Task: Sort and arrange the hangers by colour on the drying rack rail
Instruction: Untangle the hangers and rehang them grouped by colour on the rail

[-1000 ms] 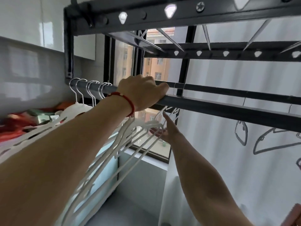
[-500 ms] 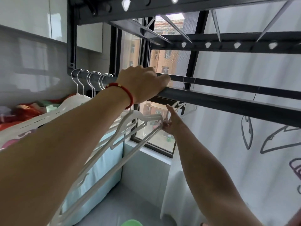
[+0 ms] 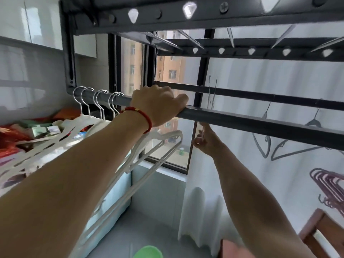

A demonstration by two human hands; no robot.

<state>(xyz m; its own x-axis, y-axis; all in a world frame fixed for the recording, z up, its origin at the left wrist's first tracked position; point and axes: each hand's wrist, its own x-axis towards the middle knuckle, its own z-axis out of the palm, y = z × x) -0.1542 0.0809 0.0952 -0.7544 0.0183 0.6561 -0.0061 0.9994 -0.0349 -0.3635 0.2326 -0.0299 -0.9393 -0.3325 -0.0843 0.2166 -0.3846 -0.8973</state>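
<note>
Left hand [image 3: 160,105], red cord bracelet [image 3: 144,115] at wrist: curled over dark matte metal rail [image 3: 260,125]. Right hand [image 3: 204,140]: raised under rail beside sheer white curtain [image 3: 279,90]; grip cannot be told. White plastic hangers [image 3: 158,146], slim, chrome hooks: bunched at rail's left end, below left wrist. Grey and purple hangers [image 3: 327,185]: behind curtain, right. Glossy tiled wall [image 3: 28,71], window [image 3: 167,71] beyond.

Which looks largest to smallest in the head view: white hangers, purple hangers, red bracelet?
1. white hangers, though nearness to the camera inflates them
2. purple hangers, partly cut off at the edge
3. red bracelet
</note>
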